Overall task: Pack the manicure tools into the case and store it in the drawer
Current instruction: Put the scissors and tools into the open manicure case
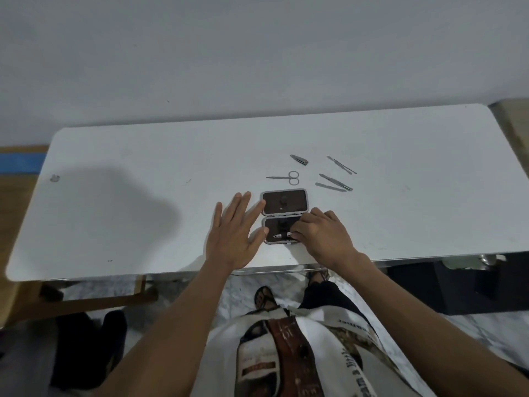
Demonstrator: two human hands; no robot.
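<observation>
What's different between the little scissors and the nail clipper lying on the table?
The scissors have two round finger loops and a long thin point aimed left; the nail clipper is a short, solid wedge with no loops. The scissors lie nearer the open case, the nail clipper farther back. The scissors lie level across the view, the clipper slanted. Both are silvery metal, lying loose, not yet packed.

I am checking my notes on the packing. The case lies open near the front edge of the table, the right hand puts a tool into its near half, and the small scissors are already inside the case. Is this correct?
Not fully. In the head view the scissors lie on the table beyond the open case, not inside it. The rest is right: the right hand puts a tool into the near half.
</observation>
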